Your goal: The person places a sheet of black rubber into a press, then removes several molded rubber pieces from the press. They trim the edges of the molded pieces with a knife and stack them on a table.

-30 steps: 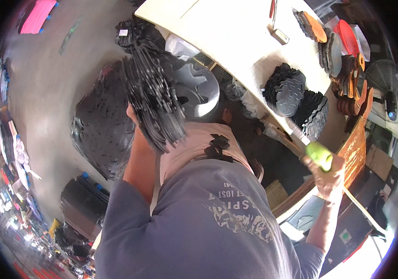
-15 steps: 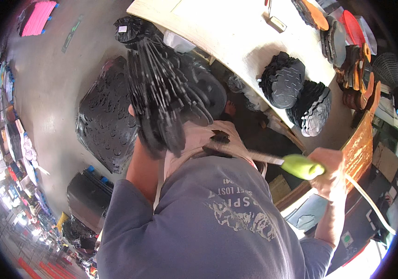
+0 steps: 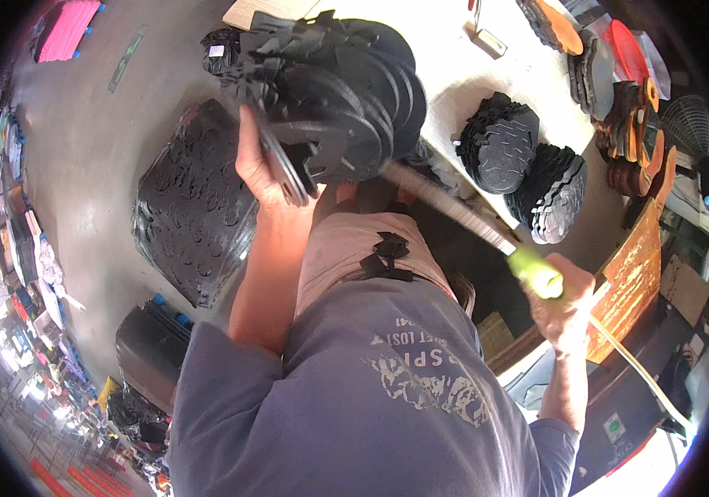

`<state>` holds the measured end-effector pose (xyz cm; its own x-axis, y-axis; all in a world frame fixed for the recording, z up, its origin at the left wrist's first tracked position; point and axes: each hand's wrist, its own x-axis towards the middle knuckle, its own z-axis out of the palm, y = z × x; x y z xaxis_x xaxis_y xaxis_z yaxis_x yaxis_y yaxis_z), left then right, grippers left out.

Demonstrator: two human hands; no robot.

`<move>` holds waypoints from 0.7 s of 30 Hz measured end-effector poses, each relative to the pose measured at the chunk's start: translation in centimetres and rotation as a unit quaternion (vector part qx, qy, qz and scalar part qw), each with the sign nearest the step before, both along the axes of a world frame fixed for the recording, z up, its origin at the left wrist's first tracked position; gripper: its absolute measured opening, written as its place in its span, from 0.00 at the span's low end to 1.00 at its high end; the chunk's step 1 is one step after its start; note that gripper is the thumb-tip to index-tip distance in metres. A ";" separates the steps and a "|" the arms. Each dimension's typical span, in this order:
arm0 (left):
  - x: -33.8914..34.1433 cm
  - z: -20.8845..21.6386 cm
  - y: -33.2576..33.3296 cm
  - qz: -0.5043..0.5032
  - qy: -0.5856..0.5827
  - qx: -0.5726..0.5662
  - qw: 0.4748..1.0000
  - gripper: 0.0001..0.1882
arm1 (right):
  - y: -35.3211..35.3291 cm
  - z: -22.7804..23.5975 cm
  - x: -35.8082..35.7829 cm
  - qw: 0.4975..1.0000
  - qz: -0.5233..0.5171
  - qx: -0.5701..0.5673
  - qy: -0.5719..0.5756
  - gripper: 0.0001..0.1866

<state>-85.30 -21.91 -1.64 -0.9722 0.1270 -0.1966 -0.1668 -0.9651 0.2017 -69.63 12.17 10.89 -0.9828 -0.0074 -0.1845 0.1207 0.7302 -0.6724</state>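
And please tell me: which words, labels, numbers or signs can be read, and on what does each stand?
Grey shirt: pale printing on the front, partly readable; I leave its wording out.
Black bag: white label, too small to read.
Dark panel, lower right: green-and-white sticker, too small.

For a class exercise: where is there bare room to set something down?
The table is bare between the small block and black stacks; the floor, left of the black pile. Held pieces hide some table. Crowded: the table's right side, with orange and brown pieces.
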 end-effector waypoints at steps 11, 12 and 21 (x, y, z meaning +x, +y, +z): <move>-1.9 -0.2 0.0 -0.123 0.116 0.191 0.967 0.25 | 0.4 -0.4 1.2 0.997 -0.063 -0.039 -0.009 0.12; -2.0 -0.2 0.0 -0.137 0.120 0.204 0.962 0.25 | 0.5 -0.3 1.2 0.999 -0.023 -0.045 -0.003 0.12; -2.4 -0.2 -1.0 -0.275 0.072 0.281 0.917 0.29 | 1.4 0.4 1.1 0.994 0.075 -0.071 -0.029 0.13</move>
<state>-87.67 -22.90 -1.83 -0.7414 0.6476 0.1759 -0.6702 -0.7011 -0.2435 -68.53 13.61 11.27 -0.9564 -0.1823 -0.2282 0.0605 0.6407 -0.7654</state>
